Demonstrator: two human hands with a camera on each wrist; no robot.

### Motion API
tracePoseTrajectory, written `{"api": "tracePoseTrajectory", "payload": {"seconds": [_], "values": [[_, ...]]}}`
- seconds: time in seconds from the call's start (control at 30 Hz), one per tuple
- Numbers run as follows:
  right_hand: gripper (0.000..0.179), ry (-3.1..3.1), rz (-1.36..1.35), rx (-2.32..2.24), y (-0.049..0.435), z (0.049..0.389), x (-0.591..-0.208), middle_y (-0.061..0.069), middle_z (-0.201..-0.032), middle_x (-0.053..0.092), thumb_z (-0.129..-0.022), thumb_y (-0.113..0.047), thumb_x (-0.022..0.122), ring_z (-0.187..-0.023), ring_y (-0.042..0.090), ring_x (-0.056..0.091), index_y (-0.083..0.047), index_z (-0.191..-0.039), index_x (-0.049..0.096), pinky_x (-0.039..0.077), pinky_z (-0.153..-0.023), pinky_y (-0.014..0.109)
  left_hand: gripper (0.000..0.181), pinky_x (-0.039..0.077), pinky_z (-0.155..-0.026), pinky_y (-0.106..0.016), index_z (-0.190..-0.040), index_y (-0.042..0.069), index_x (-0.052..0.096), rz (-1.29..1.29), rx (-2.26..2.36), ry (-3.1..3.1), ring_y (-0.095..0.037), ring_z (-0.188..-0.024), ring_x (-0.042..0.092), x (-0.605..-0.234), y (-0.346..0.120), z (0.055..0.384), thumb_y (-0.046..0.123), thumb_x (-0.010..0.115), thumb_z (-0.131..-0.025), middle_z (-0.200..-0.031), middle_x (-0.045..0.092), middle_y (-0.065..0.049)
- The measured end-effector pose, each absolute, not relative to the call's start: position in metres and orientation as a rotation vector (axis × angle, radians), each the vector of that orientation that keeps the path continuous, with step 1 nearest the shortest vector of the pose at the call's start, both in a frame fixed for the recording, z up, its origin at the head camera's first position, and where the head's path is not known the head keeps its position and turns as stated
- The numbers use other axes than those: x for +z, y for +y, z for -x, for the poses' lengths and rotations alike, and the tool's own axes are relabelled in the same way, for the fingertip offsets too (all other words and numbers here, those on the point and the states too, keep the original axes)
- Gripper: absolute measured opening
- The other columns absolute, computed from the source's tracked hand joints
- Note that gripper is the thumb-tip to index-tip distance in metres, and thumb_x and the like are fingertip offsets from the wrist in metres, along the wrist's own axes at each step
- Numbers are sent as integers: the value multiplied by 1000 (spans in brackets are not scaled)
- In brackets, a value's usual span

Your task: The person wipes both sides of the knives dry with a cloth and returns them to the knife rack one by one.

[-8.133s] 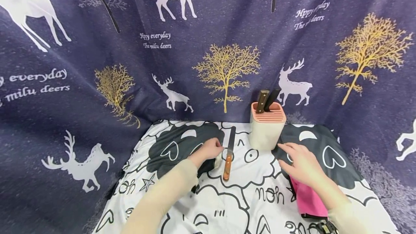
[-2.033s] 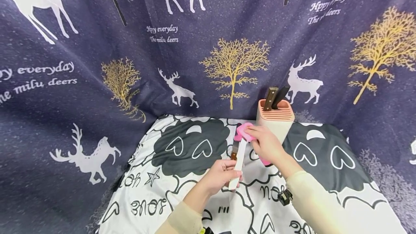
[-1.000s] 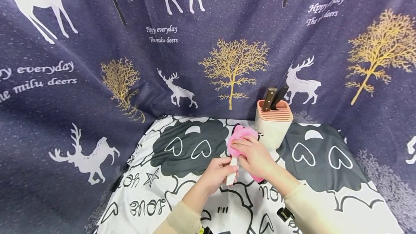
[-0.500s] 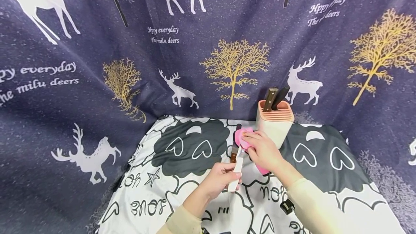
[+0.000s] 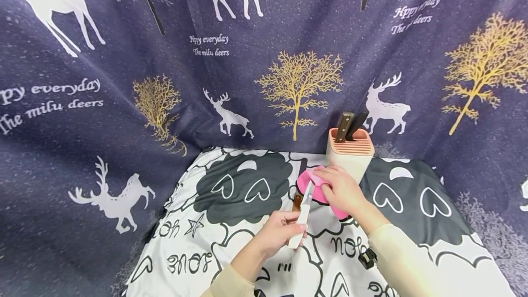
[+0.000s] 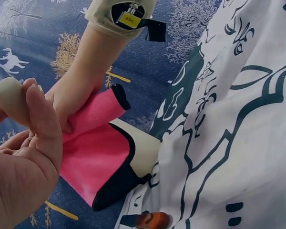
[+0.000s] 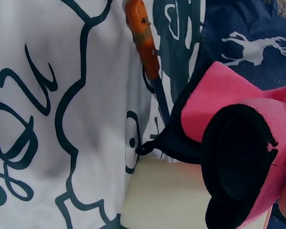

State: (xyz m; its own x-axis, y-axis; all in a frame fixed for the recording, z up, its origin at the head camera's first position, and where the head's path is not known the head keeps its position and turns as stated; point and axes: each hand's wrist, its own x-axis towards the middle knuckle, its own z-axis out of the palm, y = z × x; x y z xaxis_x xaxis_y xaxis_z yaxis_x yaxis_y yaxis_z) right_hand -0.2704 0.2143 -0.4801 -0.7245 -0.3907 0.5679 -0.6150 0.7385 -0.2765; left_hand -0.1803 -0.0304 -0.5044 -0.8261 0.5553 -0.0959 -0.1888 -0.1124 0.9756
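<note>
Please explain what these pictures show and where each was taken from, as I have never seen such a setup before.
There is no machine here: a person works with two bare hands. The wide picture comes from a camera worn on the head, looking forward and down. The two closer ones come from cameras on the wrists, one looking at each hand's work.

The left hand grips a white-handled knife. The right hand holds a pink cloth with black edging at the far end of its blade.

On the patterned sheet lies a wooden-handled knife, partly hidden by the cloth in the head view. Behind the right hand stands a pale knife block with a brown handle and a black handle sticking up.
</note>
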Motion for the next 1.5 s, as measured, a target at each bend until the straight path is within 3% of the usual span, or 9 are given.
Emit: {"api": "tracePoseTrajectory", "payload": {"seconds": [0.27, 0.4, 0.53, 0.6, 0.83, 1.03, 1.17, 1.3, 1.5], "values": [[37, -2548, -511, 950, 242, 276, -480, 11, -119, 76, -90, -4, 59, -114, 33, 70, -11, -123, 74, 53, -100, 51, 45, 56, -49, -21, -138, -11, 54, -400, 2018, 1657, -6, -58, 65, -509, -38, 177, 3, 62, -96, -81, 68, 1], [35, -2581, -296, 1086, 245, 265, -468, 9, -125, 74, -95, -13, 61, -113, 28, 69, -15, -128, 72, 52, -94, 30, 41, 54, -49, -21, -134, -10, 57, -337, 2061, 1671, -8, -58, 64, -510, -42, 181, 7, 62, -97, -80, 67, 0], [37, -2540, -321, 1166, 231, 251, -451, 8, -123, 75, -93, -12, 64, -107, 23, 66, -18, -128, 73, 45, -87, 13, 33, 53, -48, -21, -127, -7, 60, -286, 2086, 1673, -9, -58, 62, -511, -42, 190, 10, 63, -99, -80, 65, -1], [38, -2492, -417, 1154, 219, 243, -444, 8, -121, 75, -90, -7, 65, -107, 24, 66, -16, -126, 73, 47, -89, 16, 31, 52, -49, -21, -126, -6, 60, -285, 2095, 1665, -9, -58, 61, -511, -40, 195, 11, 62, -99, -80, 64, -2], [46, -2316, -840, 908, 180, 219, -441, 13, -123, 74, -79, -1, 69, -116, 34, 67, -7, -124, 72, 51, -100, 48, 31, 53, -50, -22, -126, -6, 60, -319, 2146, 1617, -9, -57, 62, -504, -28, 204, 11, 61, -100, -78, 64, -1], [48, -2335, -957, 718, 165, 213, -452, 7, -122, 75, -76, -5, 66, -117, 33, 64, -8, -123, 73, 52, -102, 47, 29, 54, -50, -21, -120, -11, 63, -306, 2170, 1631, -8, -57, 64, -502, -24, 203, 9, 64, -99, -76, 67, 1], [48, -2338, -929, 669, 166, 220, -458, 7, -125, 74, -77, -5, 64, -117, 33, 64, -8, -124, 73, 52, -102, 46, 39, 57, -55, -20, -129, -16, 58, -321, 2171, 1658, -6, -60, 64, -503, -25, 200, 6, 63, -98, -76, 67, 3], [47, -2345, -895, 620, 171, 231, -462, 7, -127, 74, -78, -4, 64, -117, 33, 64, -9, -123, 74, 53, -101, 47, 44, 58, -57, -21, -138, -11, 57, -366, 2152, 1673, -7, -62, 65, -504, -26, 198, 6, 64, -97, -77, 67, 1], [46, -2384, -856, 528, 179, 244, -461, 9, -128, 73, -79, -7, 64, -117, 35, 65, -9, -124, 75, 53, -101, 48, 44, 59, -57, -23, -139, -6, 59, -380, 2086, 1680, -8, -61, 65, -505, -27, 193, 7, 65, -97, -77, 69, 2]]}}
